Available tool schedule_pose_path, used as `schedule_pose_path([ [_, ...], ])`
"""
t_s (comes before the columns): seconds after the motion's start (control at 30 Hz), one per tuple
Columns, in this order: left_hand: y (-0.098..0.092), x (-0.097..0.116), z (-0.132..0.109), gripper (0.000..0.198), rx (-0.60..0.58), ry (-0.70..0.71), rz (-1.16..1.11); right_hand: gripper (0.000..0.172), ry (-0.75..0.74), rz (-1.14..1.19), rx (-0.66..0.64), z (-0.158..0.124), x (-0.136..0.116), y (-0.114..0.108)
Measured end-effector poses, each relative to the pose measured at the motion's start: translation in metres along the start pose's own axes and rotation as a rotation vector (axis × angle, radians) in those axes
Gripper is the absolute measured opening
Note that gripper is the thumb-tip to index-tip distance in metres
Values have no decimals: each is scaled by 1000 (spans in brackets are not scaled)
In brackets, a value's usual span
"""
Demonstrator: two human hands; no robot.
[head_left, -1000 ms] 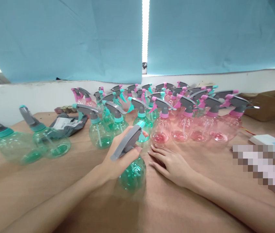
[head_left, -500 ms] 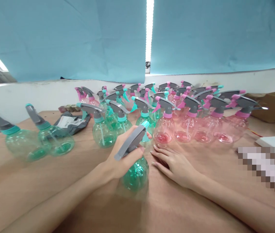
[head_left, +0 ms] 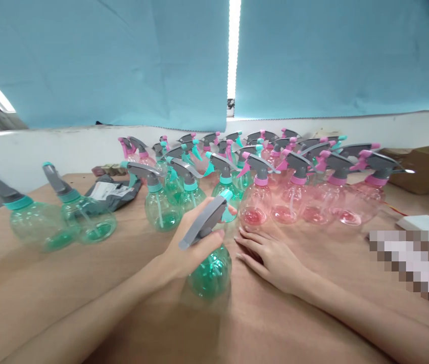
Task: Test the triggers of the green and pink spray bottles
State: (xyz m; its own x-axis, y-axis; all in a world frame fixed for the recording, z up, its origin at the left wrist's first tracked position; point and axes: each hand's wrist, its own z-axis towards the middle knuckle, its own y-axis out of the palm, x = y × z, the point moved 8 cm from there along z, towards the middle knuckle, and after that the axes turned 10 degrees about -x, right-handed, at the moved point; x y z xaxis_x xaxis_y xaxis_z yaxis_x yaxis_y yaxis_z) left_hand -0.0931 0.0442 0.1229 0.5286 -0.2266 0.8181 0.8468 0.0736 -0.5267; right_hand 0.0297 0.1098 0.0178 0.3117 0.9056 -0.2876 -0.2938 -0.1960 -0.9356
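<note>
Table: a wooden-looking top [head_left: 169, 328] is seen, spread across the whole near side and run back to a white wall [head_left: 66, 151].
Blinds: two blue sheets are hung over the wall, one left [head_left: 123, 60] and one right [head_left: 331, 55], parted by one narrow bright gap [head_left: 233, 50].
Left hand: one hand [head_left: 189, 259] is closed around the neck of one green spray bottle [head_left: 210, 275], thumb on the near side.
Held bottle: it is kept roughly upright in front of the rows, nozzle pointed away; whether its base is touched to the table cannot be told.
Right hand: one hand [head_left: 269, 253] is laid palm down on the table, fingers loosely spread, with nothing held; the pink bottles are just beyond its fingertips.
Front row: three green bottles [head_left: 163, 210] and four pink bottles [head_left: 254, 205] are counted.
Back rows: more green and pink bottles are packed behind; overlapped, they cannot be counted surely.
Far left: two green bottles [head_left: 40, 227] are stood apart, overlapped in view.
Other things: one grey bag [head_left: 127, 194] with one white label [head_left: 104, 191], one cardboard box [head_left: 422, 177] and one white box [head_left: 426, 223] are seen.
</note>
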Motion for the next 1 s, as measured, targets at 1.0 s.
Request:
schedule_pose_path([
  [1.0, 10, 3, -2, 47, -32, 62, -39, 38, -17, 36, 23, 0, 1, 0],
])
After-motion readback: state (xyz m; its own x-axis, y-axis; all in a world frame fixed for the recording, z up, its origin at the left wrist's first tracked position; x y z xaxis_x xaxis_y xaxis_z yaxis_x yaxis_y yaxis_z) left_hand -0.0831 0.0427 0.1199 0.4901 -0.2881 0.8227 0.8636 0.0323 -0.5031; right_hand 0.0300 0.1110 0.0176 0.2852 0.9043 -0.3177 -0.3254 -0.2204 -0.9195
